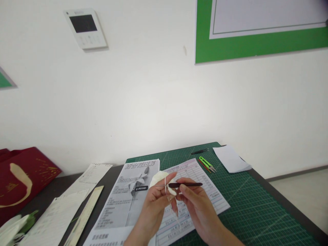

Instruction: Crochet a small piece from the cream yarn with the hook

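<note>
My left hand (151, 210) pinches a small white crochet piece (173, 192), with white yarn looped over its raised index finger. In my right hand (197, 205) is a crochet hook (188, 185) with a dark handle, held level and pointing left. Its thin metal shaft reaches the yarn at my left fingers; the hook tip is too small to make out. A loose yarn end hangs below the fingers. Behind my left hand shows a rounded white thing (158, 177), partly hidden; whether it is joined to the crochet piece I cannot tell.
Under my hands, printed sheets (118, 205) and a ruled form (212, 194) lie on a green cutting mat (256, 205). Farther back are green thread snips (206, 163), a dark slim tool (200, 151) and white paper (232, 159). Leftward are a ruler (84, 217) and a red bag (25, 177).
</note>
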Demonstrator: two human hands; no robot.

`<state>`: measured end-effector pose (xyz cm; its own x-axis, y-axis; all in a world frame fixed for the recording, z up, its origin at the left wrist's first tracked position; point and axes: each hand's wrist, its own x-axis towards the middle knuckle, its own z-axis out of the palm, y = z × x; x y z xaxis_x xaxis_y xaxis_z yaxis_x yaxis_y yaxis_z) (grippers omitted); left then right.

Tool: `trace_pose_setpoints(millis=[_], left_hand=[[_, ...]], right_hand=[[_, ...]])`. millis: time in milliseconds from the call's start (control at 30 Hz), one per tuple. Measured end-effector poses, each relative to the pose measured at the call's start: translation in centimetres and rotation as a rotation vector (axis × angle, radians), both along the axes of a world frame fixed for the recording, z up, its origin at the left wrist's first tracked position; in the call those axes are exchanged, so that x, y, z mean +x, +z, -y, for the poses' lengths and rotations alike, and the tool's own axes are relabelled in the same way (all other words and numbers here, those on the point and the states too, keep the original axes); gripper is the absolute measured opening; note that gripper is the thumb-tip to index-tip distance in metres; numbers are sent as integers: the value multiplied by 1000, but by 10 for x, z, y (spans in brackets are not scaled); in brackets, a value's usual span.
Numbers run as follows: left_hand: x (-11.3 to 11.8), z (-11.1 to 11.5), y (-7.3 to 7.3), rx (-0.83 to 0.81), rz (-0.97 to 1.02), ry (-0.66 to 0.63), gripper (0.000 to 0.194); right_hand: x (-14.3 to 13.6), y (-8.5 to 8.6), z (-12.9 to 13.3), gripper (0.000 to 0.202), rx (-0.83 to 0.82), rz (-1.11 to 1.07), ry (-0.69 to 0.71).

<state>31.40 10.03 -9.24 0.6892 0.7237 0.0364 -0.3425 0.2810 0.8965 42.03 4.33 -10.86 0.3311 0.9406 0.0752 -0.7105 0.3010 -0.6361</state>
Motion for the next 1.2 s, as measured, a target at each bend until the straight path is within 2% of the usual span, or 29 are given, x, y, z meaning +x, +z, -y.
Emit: trace_pose_setpoints(millis=[200,333,467,700,933,1067,1200], left_hand=[[-6,-3,4,127,-98,-44,49],[-3,-1,-3,217,-154,-45,52],[2,1,-11,242,-81,-65,51],[0,1,4,-61,-24,-24,44],[-2,1,0,-342,215,-99,45],[-1,6,1,-425,291,-88,50],[-1,6,2,-428,321,-108,52]], right_hand=[[-5,-2,0,24,-15,60,91],[-5,-4,0,28,-6,33,61],[-2,-3,-1,21,-5,9,111],[4,-1,-1,16,-20,-133,143],[2,3,4,16,50,-148,229],[2,5,7,18,75,-143,250],[2,8,10,20,75,-136,254]])
